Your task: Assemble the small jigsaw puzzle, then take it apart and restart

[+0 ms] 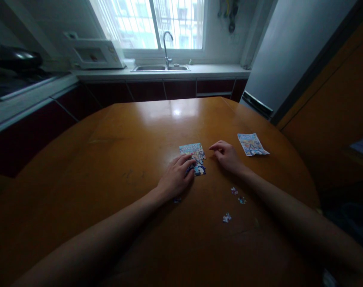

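Puzzle (196, 150) lay flat on the glossy wooden table (133, 131), roughly rectangular, right edge notched. Left hand (176, 175) rested over its left side, fingers loosely spread. Right hand (226, 156) sat just beside its right edge, fingers curled; couldn't tell if pinching anything.

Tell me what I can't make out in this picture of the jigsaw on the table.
All in the head view:
Lower left of the jigsaw: hidden by the left hand.
Anything in the right hand: curled fingers conceal it.
Print on the loose piece near the left wrist: too small and dark.
Details on the picture sheet: too small.
Dark pan: cut off by the left edge.
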`<state>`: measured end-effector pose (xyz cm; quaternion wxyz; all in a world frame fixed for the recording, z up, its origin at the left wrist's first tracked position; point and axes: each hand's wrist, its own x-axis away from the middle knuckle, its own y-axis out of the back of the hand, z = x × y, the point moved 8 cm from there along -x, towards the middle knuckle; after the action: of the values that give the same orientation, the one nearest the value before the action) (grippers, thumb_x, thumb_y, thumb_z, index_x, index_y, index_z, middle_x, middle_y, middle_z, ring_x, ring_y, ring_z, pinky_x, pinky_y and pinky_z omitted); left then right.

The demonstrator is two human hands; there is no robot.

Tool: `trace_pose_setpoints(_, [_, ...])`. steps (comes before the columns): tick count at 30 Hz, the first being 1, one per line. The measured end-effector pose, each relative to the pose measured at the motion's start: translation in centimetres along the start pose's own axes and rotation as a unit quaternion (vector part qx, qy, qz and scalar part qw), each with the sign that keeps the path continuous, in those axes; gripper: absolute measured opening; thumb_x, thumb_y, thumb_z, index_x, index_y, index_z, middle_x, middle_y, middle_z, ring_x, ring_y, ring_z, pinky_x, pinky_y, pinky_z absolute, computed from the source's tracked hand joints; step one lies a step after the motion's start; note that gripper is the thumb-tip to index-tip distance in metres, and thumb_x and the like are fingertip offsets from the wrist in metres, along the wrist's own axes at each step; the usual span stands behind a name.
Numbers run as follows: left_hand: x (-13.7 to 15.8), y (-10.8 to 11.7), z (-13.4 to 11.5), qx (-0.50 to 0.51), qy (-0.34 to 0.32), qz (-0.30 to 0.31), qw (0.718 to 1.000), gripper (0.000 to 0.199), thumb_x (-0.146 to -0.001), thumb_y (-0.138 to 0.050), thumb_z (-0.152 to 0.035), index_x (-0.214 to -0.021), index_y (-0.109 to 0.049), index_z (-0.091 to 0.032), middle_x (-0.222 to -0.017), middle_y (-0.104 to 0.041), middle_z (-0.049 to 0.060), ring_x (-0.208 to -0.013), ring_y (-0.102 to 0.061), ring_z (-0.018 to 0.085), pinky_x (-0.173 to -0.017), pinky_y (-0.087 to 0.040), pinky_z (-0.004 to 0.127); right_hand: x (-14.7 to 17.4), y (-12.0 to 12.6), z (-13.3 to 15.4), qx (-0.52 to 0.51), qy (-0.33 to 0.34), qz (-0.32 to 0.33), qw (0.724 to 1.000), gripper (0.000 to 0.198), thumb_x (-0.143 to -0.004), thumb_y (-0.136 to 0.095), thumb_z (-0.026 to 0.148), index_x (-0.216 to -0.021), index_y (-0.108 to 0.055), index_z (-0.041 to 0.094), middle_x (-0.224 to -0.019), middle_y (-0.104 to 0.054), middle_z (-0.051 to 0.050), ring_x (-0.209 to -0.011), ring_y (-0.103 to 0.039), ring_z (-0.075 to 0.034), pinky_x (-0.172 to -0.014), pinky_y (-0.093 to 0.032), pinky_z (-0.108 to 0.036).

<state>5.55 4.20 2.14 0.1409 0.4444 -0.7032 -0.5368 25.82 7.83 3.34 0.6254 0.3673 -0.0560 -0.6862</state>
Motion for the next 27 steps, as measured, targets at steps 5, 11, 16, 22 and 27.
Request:
trace_pose_setpoints(5, [0.0, 0.0, -0.1, -0.002, 0.0, -0.004, 1.0, 0.032, -0.1, -0.052, -0.03, -0.13, -0.063, -0.022, -0.148, -0.055, 0.007, -0.139, -0.048, 0.029, -0.12, -0.039, 0.051, 1.3, 2.4, 0.6, 0.035, -0.029, 0.038, 0.998, 0.02, -0.084, -0.059, 0.015, -0.095, -0.075, 0.018, -0.091, -0.074, -0.007, -0.078, -0.065, -0.019, -0.071, -0.051, -0.033])
trace_pose_setpoints(11, [0.0, -0.3, 0.1, -0.009, -0.003, -0.002, 1.0, 0.034, -0.101, -0.052, -0.032, -0.131, -0.063, -0.022, -0.148, -0.055, 0.008, -0.139, -0.048, 0.029, -0.12, -0.039, 0.05, 7.2, 5.1, 1.8, 0.092, -0.094, 0.13, 0.983, 0.017, -0.083, -0.063, 0.017, -0.095, -0.075, 0.018, -0.086, -0.074, -0.006, -0.072, -0.064, -0.018, -0.069, -0.052, -0.032])
trace_pose_setpoints(16, [-0.1, -0.3, 0.2, -0.009, -0.006, 0.001, 1.0, 0.035, -0.101, -0.052, -0.033, -0.132, -0.062, -0.021, -0.148, -0.055, 0.008, -0.139, -0.048, 0.029, -0.12, -0.039, 0.05, 12.0, 6.2, 2.2, 0.111, -0.17, 0.204, 0.958, 0.012, -0.085, -0.066, 0.022, -0.092, -0.075, 0.021, -0.092, -0.076, -0.008, -0.081, -0.068, -0.021, -0.077, -0.053, -0.035])
trace_pose_setpoints(22, [-0.1, -0.4, 0.3, -0.01, -0.016, -0.01, 1.0, 0.033, -0.101, -0.051, -0.033, -0.13, -0.062, -0.023, -0.147, -0.055, 0.008, -0.137, -0.049, 0.029, -0.118, -0.04, 0.052, 14.4, 6.3, 2.5, 0.144, -0.203, 0.246, 0.937, 0.009, -0.082, -0.071, 0.024, -0.091, -0.075, 0.024, -0.094, -0.075, -0.006, -0.086, -0.069, -0.024, -0.076, -0.052, -0.035])
trace_pose_setpoints(27, [-0.2, -0.3, 0.2, -0.009, -0.015, -0.01, 1.0, 0.033, -0.1, -0.052, -0.034, -0.13, -0.062, -0.023, -0.147, -0.056, 0.008, -0.137, -0.049, 0.03, -0.118, -0.041, 0.052, 14.6, 6.0, 2.1, 0.169, -0.215, 0.242, 0.931, 0.009, -0.08, -0.073, 0.022, -0.088, -0.07, 0.024, -0.091, -0.072, -0.005, -0.082, -0.067, -0.023, -0.071, -0.049, -0.034])
